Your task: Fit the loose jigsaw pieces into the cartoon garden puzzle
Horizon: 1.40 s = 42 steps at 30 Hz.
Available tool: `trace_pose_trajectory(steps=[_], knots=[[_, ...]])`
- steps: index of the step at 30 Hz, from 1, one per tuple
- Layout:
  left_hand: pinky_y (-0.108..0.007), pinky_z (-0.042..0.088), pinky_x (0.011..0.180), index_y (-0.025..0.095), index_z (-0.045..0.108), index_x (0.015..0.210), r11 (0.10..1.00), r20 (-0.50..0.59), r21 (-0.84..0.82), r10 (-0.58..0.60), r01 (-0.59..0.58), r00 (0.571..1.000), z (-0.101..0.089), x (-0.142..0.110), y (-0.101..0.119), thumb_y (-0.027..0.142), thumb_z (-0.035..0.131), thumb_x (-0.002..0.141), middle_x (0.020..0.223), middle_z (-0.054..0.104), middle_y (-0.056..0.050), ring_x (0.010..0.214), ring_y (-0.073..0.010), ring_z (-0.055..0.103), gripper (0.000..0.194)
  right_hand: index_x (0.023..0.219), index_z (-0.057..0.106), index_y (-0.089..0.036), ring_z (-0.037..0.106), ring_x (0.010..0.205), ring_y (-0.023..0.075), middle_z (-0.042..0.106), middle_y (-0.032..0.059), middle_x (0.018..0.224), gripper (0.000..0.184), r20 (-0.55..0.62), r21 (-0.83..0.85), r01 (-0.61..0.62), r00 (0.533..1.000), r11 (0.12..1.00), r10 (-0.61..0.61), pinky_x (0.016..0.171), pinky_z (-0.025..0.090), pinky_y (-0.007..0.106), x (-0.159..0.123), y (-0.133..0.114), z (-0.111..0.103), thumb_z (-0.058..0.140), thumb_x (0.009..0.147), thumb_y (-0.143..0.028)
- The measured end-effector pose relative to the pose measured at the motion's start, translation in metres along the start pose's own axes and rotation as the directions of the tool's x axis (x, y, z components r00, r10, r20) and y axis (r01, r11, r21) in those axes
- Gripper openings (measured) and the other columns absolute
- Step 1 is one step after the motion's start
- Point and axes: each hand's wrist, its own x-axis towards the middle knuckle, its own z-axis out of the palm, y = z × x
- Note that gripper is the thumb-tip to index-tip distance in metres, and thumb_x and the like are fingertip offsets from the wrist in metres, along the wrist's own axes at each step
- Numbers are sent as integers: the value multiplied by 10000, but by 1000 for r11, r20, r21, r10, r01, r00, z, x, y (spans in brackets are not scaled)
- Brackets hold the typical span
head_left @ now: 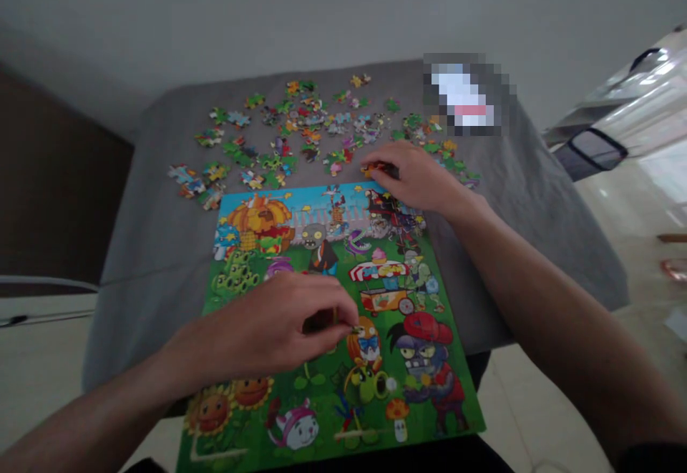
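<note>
A colourful cartoon picture sheet with plants and zombies lies at the near side of the cloth, partly hidden by my hands. Over its middle, my left hand is closed in a pinch, with the thin edge of what looks like a puzzle piece at thumb and fingertip. My right hand is just beyond the sheet's top right edge, thumb and fingers closed on an orange and dark puzzle piece. Beyond the sheet, loose jigsaw pieces are scattered, some overlapping.
Grey cloth covers the table, which stands against a pale wall. A pixelated, blurred-out object lies at the far right corner. More puzzle pieces lie left of the sheet's top corner. Tiled floor shows at right.
</note>
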Motion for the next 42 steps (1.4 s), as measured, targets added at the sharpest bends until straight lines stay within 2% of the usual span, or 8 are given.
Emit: trace_pose_trajectory(steps=[4,8,14,21,29,33,36,42], knots=[[-188,452,662,228,751,953,999,95,-50,-14,19,995,3,-3,-4,180,695,950,889,791,61,733,-76,705,74,1144,740,-196,664,1076,232,763,77,1146,285,7,9,8,1000,1000,-8,990,460,408,0,1,-1,530,954,-161],[-196,490,752,261,772,1050,995,197,-81,68,-53,978,4,-3,-8,170,683,977,997,816,63,834,-91,750,146,1152,740,-176,666,1054,226,763,88,1133,295,9,-12,25,1000,1000,-25,966,465,392,0,2,-1,522,953,-163],[-242,483,732,272,766,1043,990,209,11,137,-143,968,12,-5,-4,179,701,967,973,815,90,803,-103,754,136,1167,741,-173,673,1055,225,769,90,1130,303,3,-26,42,999,999,-41,955,471,384,0,1,-2,526,955,-163],[-311,443,663,265,723,1013,944,175,214,214,-250,961,22,-7,-4,260,698,983,981,768,53,787,-143,719,39,1144,746,-166,681,1035,222,777,86,1119,290,-6,-27,32,999,999,-32,942,484,377,0,1,-1,539,941,-156],[-334,390,583,254,686,1006,905,146,337,224,-261,964,32,-4,-3,281,647,1014,933,734,55,675,-153,654,48,1145,741,-191,671,1027,230,768,86,1134,291,5,-16,10,1000,1000,-10,942,484,399,0,1,-1,536,940,-158],[-351,382,572,242,674,1010,898,137,341,243,-276,960,35,-5,-3,255,647,1007,933,724,52,678,-163,646,30,1152,737,-190,668,1042,231,763,89,1149,289,8,-1,10,1000,1000,-10,951,480,402,0,2,0,530,951,-166],[-349,380,573,243,663,1003,896,122,330,271,-296,955,34,-5,-5,272,560,1057,917,721,49,661,-157,637,120,1153,736,-189,665,1072,231,764,86,1155,279,-5,2,13,1000,1000,-13,979,476,403,0,2,0,535,960,-174],[-303,408,603,229,639,948,919,-51,231,340,-320,939,27,-3,-3,339,380,1132,805,705,49,643,-129,610,336,1195,720,-203,677,1122,227,764,78,1203,302,3,-29,9,1000,1000,-9,1024,481,426,1,1,0,509,982,-163]])
